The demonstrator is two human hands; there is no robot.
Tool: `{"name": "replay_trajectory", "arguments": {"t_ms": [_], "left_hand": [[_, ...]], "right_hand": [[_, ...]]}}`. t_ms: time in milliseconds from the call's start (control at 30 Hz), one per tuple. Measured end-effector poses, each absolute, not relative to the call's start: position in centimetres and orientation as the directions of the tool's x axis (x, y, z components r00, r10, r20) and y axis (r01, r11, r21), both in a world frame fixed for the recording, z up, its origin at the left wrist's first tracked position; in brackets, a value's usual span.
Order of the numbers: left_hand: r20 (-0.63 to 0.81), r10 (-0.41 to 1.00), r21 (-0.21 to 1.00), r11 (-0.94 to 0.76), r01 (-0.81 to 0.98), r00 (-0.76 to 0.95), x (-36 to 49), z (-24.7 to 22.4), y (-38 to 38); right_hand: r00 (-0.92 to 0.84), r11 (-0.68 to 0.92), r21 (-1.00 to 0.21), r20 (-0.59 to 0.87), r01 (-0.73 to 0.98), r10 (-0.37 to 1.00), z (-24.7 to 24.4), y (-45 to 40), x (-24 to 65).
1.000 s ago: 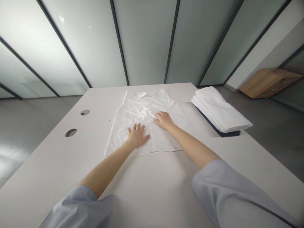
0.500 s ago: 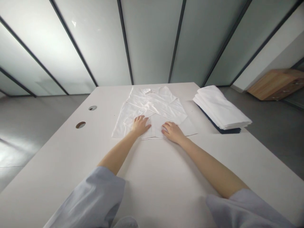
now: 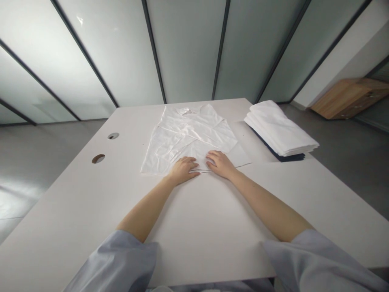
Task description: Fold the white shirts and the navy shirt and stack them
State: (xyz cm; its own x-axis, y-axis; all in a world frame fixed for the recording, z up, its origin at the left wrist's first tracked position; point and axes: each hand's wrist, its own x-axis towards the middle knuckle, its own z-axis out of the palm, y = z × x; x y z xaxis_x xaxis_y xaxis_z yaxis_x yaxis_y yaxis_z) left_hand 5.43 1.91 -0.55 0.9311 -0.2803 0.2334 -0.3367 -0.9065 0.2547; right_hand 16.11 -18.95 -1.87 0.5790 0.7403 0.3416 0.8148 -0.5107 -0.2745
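Observation:
A thin, shiny white shirt [image 3: 185, 129] lies spread on the table, its collar at the far end and its hem towards me. Some creases run across its middle. My left hand [image 3: 184, 169] rests palm down at the near hem, fingers apart and lying on the cloth. Just to its right, my right hand [image 3: 221, 164] lies palm down on the same hem, its fingers slightly bent but apart. The cloth under both palms is hidden.
At the right of the white table [image 3: 206, 227] stands a stack of folded white cloth [image 3: 281, 129], with dark blue cloth [image 3: 282, 156] under it. Two round holes pierce the tabletop at left, one with a metal-looking grommet [image 3: 113, 136]. Frosted glass panels rise behind.
My left hand has slid towards me and slightly right, down to the hem. My right hand has barely moved on the shirt. The camera view has shifted a little.

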Motion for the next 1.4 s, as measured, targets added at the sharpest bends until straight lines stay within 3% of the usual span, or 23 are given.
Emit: {"name": "replay_trajectory", "arguments": {"t_ms": [167, 367, 633, 867, 1000, 1100, 1200, 1300, 1400], "left_hand": [[0.226, -0.291, 0.203, -0.919, -0.337, 0.93, 5.7, -0.7, 1.6], [0.206, -0.233, 0.202, -0.94, -0.274, 0.95, 5.7, -0.8, 1.1], [0.191, -0.185, 0.149, -0.965, -0.214, 0.964, 5.5, -0.7, 1.4], [0.054, -0.171, -0.039, -0.985, -0.169, 0.984, 4.5, 0.4, 2.4], [0.141, -0.16, -0.043, -0.987, -0.155, 0.977, 2.9, 0.6, 5.4], [0.217, -0.024, 0.008, -1.0, -0.026, 0.976, 1.6, 0.4, 8.3], [0.179, 0.085, 0.113, -0.991, 0.065, 0.98, 0.8, 0.1, 11.0], [0.116, 0.1, 0.206, -0.976, 0.074, 0.988, 0.4, 0.3, 12.9], [0.039, 0.093, 0.24, -0.967, 0.081, 0.995, -0.5, 1.8, 13.4]], "right_hand": [[0.5, -0.397, -0.311, 0.434, 0.864, 0.749, -1.7, -18.5, 15.5], [0.464, -0.38, -0.283, 0.35, 0.881, 0.814, -1.1, -18.1, 14.7], [0.536, -0.514, -0.152, 0.21, 0.844, 0.818, -0.7, -18.3, 15.1], [0.615, -0.62, 0.011, 0.121, 0.784, 0.779, -0.2, -21.6, 16.5], [0.638, -0.651, 0.039, 0.162, 0.758, 0.752, -0.5, -24.7, 17.5], [0.652, -0.674, -0.001, 0.256, 0.739, 0.714, -1.2, -26.5, 18.7], [0.66, -0.652, -0.135, 0.274, 0.746, 0.699, -1.8, -27.3, 20.1], [0.661, -0.607, -0.265, 0.233, 0.749, 0.713, -1.9, -27.6, 20.8], [0.714, -0.652, -0.299, 0.197, 0.697, 0.672, -1.1, -28.1, 20.4]]}}
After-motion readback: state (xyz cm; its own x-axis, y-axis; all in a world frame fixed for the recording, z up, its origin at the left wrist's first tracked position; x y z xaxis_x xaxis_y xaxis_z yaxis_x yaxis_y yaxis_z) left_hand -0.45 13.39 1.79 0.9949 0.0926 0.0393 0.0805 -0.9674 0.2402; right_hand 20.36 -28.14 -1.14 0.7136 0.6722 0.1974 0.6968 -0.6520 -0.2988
